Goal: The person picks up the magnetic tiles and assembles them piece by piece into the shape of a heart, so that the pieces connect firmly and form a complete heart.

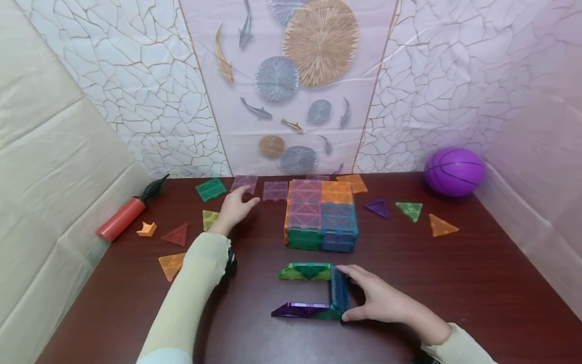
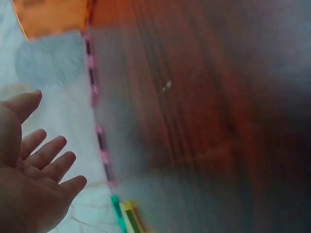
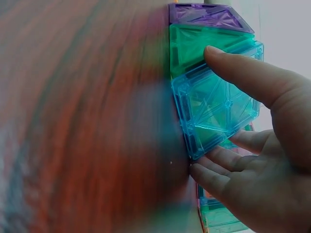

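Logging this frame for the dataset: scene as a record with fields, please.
left hand: fingers by pink square tile; contact unclear
right hand: grips upright blue square tile
adjoining walls: green wall far, purple-and-green wall near
tile box: beyond walls, top pink, orange and blue
left side: red pump, orange crown-shaped piece
right side: purple basketball

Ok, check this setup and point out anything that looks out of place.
Nothing looks spilled or damaged. The purple ball at far right and the red, pump-like cylinder at left seem the odd ones out: neither resembles the flat, translucent tiles between them.
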A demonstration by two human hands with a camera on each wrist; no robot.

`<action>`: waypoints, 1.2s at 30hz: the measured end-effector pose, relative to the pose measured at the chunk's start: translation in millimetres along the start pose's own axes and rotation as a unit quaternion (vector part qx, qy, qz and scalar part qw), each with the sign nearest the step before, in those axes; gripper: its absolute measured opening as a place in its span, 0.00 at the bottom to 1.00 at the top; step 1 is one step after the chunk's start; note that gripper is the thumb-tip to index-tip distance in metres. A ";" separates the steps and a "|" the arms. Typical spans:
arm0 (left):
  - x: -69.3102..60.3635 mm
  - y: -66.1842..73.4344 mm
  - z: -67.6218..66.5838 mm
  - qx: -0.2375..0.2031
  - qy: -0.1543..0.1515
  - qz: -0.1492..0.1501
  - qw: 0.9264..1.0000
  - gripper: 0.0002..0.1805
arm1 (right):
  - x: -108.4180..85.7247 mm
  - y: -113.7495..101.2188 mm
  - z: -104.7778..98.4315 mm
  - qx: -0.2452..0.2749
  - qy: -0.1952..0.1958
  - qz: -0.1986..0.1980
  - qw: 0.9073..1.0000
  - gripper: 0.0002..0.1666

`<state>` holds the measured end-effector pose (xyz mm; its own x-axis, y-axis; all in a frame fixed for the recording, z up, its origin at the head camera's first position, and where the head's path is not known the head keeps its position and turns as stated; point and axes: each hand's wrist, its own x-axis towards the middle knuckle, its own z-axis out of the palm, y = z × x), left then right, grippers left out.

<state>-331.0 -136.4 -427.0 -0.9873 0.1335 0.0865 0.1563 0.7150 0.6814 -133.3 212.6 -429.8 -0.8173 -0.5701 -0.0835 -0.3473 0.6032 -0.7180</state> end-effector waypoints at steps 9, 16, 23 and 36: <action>20.9 -12.8 2.7 0.038 -0.048 -0.057 0.996 0.37 | -0.4 -1.0 2.8 -0.001 -0.005 0.012 1.000 0.56; 17.2 -14.7 3.8 0.091 -0.080 -0.069 0.990 0.36 | -0.3 -1.8 4.4 0.015 -0.019 0.023 0.999 0.56; 1.7 -3.1 4.1 0.128 -0.103 -0.022 0.986 0.34 | -1.7 0.5 0.1 0.004 -0.009 0.021 1.000 0.56; -44.8 8.4 5.4 0.168 -0.113 0.021 0.979 0.31 | -1.1 -0.9 0.7 -0.003 -0.008 0.017 1.000 0.55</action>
<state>-285.4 -132.7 -429.1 -0.9539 0.2894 -0.0791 0.2357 0.8861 0.3992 -131.8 212.3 -429.5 -0.8208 -0.5588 -0.1187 -0.3224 0.6247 -0.7112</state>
